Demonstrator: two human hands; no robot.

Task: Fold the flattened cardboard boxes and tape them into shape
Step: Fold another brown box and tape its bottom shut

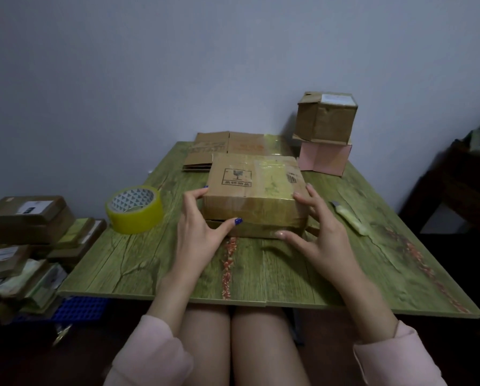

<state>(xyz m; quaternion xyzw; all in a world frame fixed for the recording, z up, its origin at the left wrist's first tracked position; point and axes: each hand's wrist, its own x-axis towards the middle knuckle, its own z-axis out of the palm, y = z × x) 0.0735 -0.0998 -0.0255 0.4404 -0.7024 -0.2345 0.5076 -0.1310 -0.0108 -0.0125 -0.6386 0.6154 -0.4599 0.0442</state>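
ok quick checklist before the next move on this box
1. Box folded into shape, top closed: ok.
2. Grip: left hand and right hand hold its two sides: ok.
3. Tape over the top, glossy strip shows: ok.
4. Bottom seam taped: cannot tell, it faces the table.
5. Tape roll close by, left of the box: ok.
6. Cutter on the table, right of the box: ok.
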